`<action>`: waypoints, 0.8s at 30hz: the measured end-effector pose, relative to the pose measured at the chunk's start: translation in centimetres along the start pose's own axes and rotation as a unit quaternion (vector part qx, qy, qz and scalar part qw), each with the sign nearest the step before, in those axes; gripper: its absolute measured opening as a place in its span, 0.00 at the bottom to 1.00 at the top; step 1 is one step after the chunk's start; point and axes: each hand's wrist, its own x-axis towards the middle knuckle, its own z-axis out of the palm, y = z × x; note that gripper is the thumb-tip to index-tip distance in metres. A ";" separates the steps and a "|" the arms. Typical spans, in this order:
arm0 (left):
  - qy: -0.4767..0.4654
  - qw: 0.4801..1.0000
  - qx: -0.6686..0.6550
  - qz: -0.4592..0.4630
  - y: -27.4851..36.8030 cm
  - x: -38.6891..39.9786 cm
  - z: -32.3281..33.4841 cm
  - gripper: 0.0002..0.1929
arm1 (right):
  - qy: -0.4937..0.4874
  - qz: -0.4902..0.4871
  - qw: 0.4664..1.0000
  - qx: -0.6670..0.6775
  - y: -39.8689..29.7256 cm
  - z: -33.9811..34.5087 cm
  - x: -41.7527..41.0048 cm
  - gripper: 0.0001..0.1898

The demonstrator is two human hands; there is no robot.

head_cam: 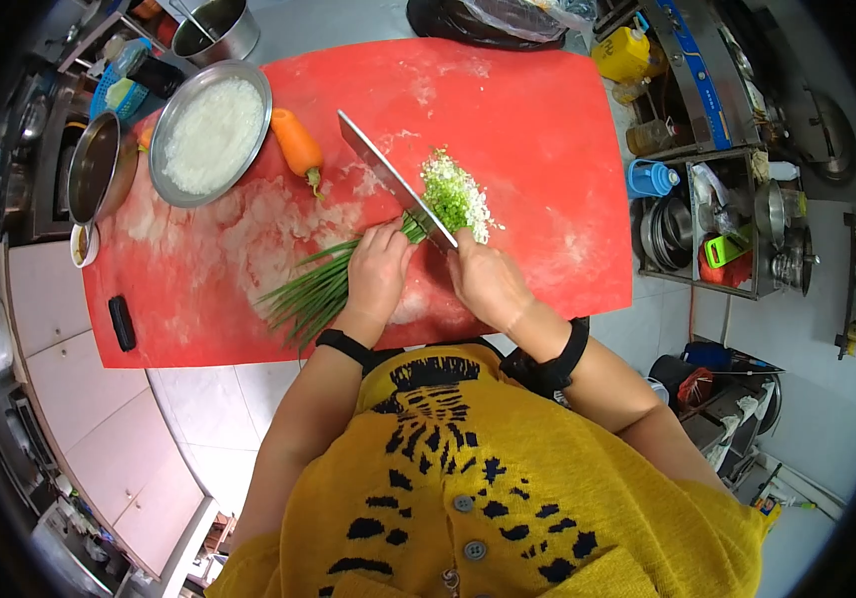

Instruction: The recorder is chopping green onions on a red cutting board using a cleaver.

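Observation:
My right hand (489, 278) grips the handle of a cleaver (390, 176), whose broad blade points away to the upper left. Under my left hand (380, 267) a bunch of green onions (312, 295) is pressed to the red cutting board (547, 187), with the long green ends fanning out to the lower left. The cleaver's edge stands at the cut end of the bunch. Right of the blade lies a pile of chopped green onion (456, 196), green and white. The cleaver's handle is mostly hidden in my fist.
A carrot (298, 143) lies left of the cleaver, beside a metal bowl of white rice (211, 138). Farther left are a brown-looking metal bowl (95, 168) and a small white cup (84, 247). A black object (121, 323) rests near the board's left edge. A black plastic bag (484, 26) sits behind.

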 end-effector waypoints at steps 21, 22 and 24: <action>0.009 1.000 -0.001 0.005 -0.2 -0.2 0.2 0.07 | -0.009 -0.003 1.000 -0.013 -0.2 -1.2 -3.1 0.10; 0.010 1.000 -0.003 0.003 -0.2 -0.2 0.1 0.07 | -0.003 -0.011 1.000 -0.019 -0.3 -1.0 -3.0 0.10; 0.012 1.000 -0.005 0.001 -0.1 -0.1 0.1 0.07 | 0.002 -0.019 0.999 -0.026 -0.6 -0.6 -2.7 0.10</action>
